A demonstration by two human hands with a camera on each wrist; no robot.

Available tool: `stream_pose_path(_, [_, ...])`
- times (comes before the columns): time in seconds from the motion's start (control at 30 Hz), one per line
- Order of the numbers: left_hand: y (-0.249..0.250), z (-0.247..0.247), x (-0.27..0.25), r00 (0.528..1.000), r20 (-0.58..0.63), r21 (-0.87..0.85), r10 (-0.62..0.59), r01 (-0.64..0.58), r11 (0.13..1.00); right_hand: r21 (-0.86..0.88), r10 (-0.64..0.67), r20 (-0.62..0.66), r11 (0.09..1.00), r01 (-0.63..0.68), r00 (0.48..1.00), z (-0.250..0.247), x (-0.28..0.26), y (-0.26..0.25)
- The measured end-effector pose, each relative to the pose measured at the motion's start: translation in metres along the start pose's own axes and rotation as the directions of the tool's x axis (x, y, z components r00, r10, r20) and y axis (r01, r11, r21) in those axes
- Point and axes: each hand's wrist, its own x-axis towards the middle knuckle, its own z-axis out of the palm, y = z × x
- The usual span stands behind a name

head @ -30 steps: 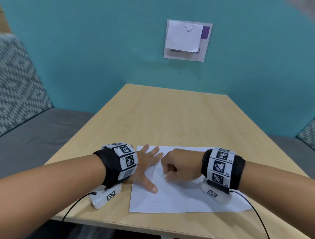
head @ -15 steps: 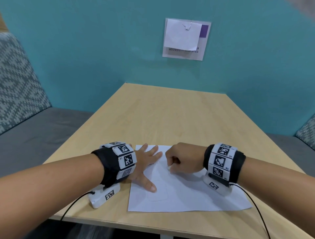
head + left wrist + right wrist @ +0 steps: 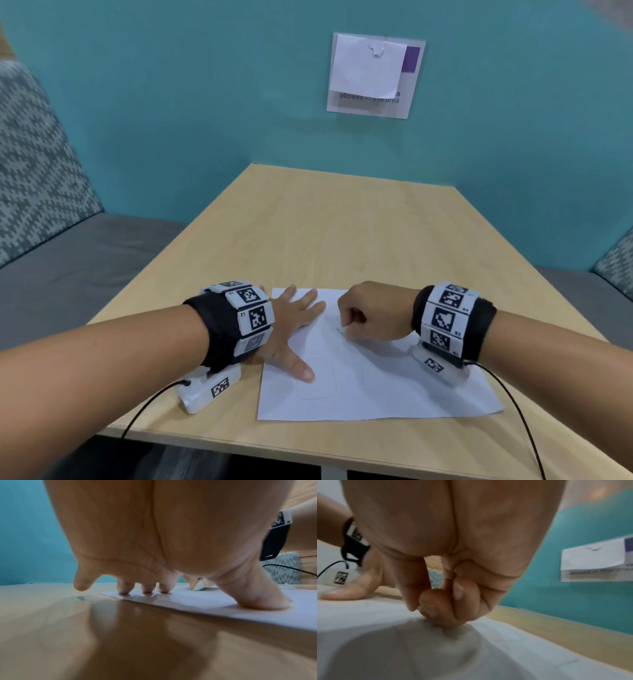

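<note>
A white paper sheet lies near the front edge of the wooden table and bears faint pencil outlines. My left hand is spread flat on the sheet's left edge; its fingertips and thumb press the paper. My right hand is curled into a fist over the sheet's upper middle. It pinches a small white eraser whose tip touches the paper. In the right wrist view the curled fingers hide the eraser above the sheet.
A teal wall stands behind the table, with a paper notice pinned on it. Grey bench seats with patterned cushions flank the table on both sides. Thin black cables run from both wristbands toward the front edge.
My right hand has shifted a little up the sheet, away from me, with the eraser still in its pinch. The left hand has stayed flat on the paper.
</note>
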Motion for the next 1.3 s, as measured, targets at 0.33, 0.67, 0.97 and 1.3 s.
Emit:
stream_pose_path(0.33, [-0.002, 0.001, 0.0, 1.0, -0.009, 0.021, 0.003, -0.003, 1.0, -0.01, -0.055, 0.045, 0.998, 0.055, 0.997, 0.009, -0.003, -0.009])
stream_pose_path(0.67, [-0.006, 0.005, 0.007, 0.999, -0.032, -0.01, 0.007, -0.007, 1.0, -0.057, -0.024, 0.015, 0.998, 0.025, 1.0, 0.011, -0.007, -0.015])
stream_pose_path(0.97, [0.006, -0.004, -0.004, 0.997, -0.071, 0.093, -0.033, 0.04, 0.995, -0.103, 0.031, -0.055, 0.994, -0.037, 0.998, 0.007, 0.001, -0.003])
stream_pose_path(1.3, [0.02, -0.002, -0.057, 0.999, 0.014, 0.007, -0.032, 0.031, 0.999, -0.051, 0.03, -0.132, 0.998, -0.037, 0.991, 0.006, -0.008, -0.001])
